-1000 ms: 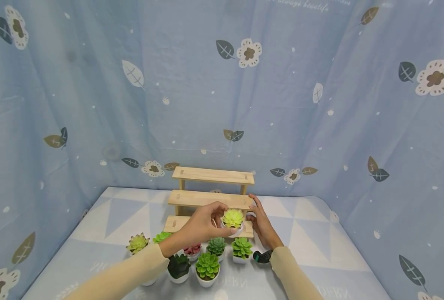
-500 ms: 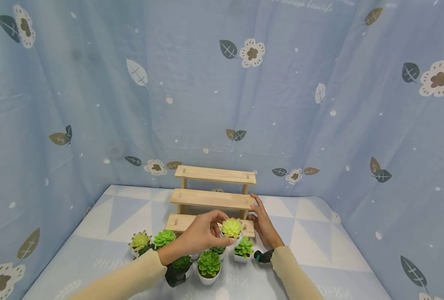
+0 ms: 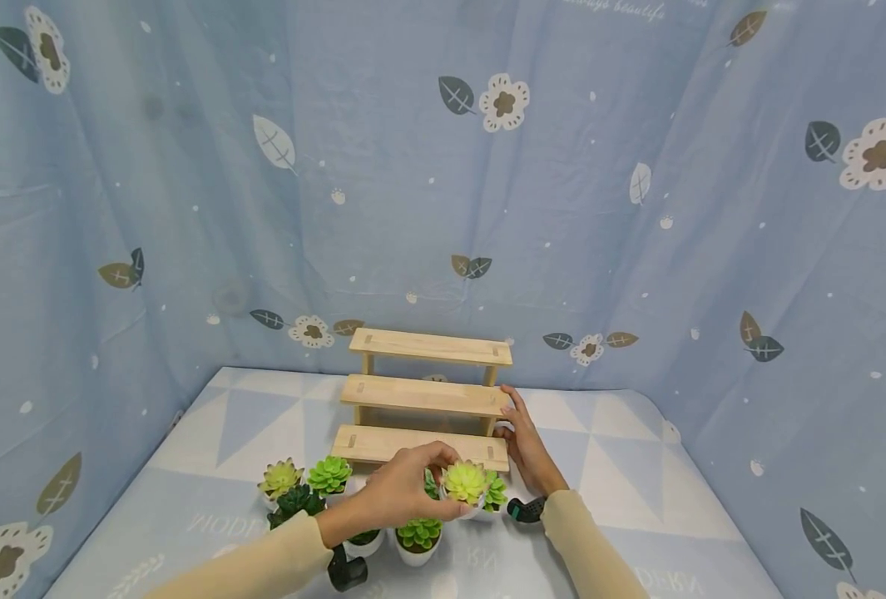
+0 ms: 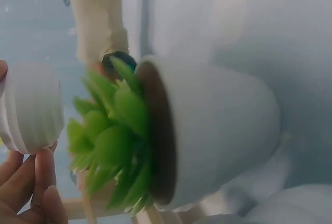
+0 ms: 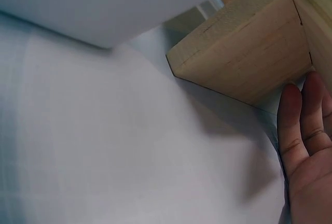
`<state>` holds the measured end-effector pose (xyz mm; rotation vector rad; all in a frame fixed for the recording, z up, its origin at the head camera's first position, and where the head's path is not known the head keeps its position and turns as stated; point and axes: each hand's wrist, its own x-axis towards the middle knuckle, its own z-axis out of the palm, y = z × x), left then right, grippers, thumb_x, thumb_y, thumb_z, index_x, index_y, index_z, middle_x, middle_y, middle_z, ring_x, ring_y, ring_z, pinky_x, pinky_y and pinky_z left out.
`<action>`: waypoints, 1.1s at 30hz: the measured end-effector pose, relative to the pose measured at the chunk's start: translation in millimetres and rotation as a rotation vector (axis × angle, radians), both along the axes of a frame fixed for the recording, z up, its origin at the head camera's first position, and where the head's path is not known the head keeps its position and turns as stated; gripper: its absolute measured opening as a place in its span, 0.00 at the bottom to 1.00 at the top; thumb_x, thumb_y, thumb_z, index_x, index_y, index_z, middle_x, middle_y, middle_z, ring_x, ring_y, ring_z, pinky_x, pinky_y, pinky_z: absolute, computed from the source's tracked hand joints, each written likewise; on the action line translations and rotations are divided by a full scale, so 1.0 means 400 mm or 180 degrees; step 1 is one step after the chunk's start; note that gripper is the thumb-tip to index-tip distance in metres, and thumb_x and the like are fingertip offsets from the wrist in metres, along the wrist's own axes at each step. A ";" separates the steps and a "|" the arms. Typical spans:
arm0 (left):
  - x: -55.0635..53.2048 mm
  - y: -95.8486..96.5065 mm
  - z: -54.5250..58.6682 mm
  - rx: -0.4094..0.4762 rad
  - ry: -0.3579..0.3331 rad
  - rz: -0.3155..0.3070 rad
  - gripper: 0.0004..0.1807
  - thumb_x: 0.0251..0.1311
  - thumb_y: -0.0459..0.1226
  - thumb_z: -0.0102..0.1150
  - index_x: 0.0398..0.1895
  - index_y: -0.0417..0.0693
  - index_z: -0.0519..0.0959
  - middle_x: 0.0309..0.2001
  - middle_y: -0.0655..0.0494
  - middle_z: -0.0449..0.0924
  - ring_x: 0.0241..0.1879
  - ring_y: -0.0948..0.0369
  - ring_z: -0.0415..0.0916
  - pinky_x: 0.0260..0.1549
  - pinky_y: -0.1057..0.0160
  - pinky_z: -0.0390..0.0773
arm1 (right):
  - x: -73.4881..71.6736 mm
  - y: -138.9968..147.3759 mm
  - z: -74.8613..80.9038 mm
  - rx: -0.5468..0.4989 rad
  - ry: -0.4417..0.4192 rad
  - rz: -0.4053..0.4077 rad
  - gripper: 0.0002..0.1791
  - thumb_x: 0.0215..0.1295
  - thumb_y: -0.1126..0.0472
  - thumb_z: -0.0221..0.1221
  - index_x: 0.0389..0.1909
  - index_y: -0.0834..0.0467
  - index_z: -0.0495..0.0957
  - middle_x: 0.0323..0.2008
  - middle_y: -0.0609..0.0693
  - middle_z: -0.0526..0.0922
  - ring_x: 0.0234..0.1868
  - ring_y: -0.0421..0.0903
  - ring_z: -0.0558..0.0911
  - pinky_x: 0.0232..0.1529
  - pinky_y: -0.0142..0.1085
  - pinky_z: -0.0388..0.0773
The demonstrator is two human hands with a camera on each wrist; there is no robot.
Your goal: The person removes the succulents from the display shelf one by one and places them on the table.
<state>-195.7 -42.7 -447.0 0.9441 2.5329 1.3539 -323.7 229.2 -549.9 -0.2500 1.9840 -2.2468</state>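
Note:
My left hand [image 3: 408,491] pinches a small potted succulent [image 3: 465,482] with yellow-green leaves, fingers and thumb around its white pot. It hovers in front of the bottom shelf, overlapping another green succulent [image 3: 496,492] in the head view. In the left wrist view the held pot [image 4: 33,107] shows its ribbed white side at the left edge. My right hand [image 3: 527,453] is at the right end of a three-tier wooden plant stand [image 3: 423,394], with its fingers against the middle shelf's end. The right wrist view shows those fingers fairly straight beside the stand's wooden support [image 5: 244,47].
Several potted succulents stand in front of the stand, including a yellowish one [image 3: 280,477], a bright green one [image 3: 329,474], a dark green one [image 3: 297,502] and a green one [image 3: 418,534]. My left forearm hides part of the group. A patterned curtain [image 3: 383,166] hangs behind the table.
My left hand has lowered and drawn the yellow-green succulent from over the bottom shelf toward the front, baring that shelf. The right hand stays at the stand's end.

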 end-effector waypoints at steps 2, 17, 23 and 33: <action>0.005 0.002 -0.005 -0.0020 -0.0019 -0.0019 0.30 0.56 0.57 0.75 0.58 0.57 0.78 0.47 0.68 0.80 0.41 0.67 0.78 0.39 0.62 0.80 | 0.000 0.000 -0.001 0.0028 0.0007 -0.0002 0.32 0.79 0.38 0.49 0.79 0.29 0.52 0.70 0.55 0.63 0.47 0.55 0.72 0.49 0.46 0.77; 0.017 0.022 -0.028 -0.0260 -0.0116 -0.0205 0.29 0.54 0.55 0.77 0.55 0.58 0.78 0.47 0.70 0.79 0.43 0.71 0.77 0.43 0.64 0.80 | 0.002 0.000 -0.001 0.0031 0.0000 -0.0023 0.34 0.78 0.37 0.50 0.80 0.29 0.51 0.70 0.55 0.63 0.45 0.52 0.74 0.48 0.45 0.77; 0.021 0.032 -0.035 -0.0295 -0.0090 -0.0332 0.26 0.54 0.52 0.78 0.53 0.57 0.78 0.44 0.72 0.80 0.41 0.73 0.77 0.42 0.66 0.80 | 0.004 0.000 -0.006 -0.0012 0.0006 -0.0015 0.29 0.79 0.38 0.49 0.76 0.25 0.55 0.70 0.55 0.62 0.47 0.54 0.74 0.48 0.46 0.77; 0.024 0.047 -0.047 -0.0698 0.0216 -0.0400 0.27 0.51 0.51 0.79 0.52 0.56 0.80 0.42 0.72 0.78 0.41 0.73 0.75 0.40 0.68 0.78 | 0.007 0.002 -0.004 -0.0076 0.0115 0.0081 0.30 0.81 0.39 0.48 0.79 0.29 0.52 0.72 0.57 0.59 0.49 0.54 0.75 0.48 0.45 0.78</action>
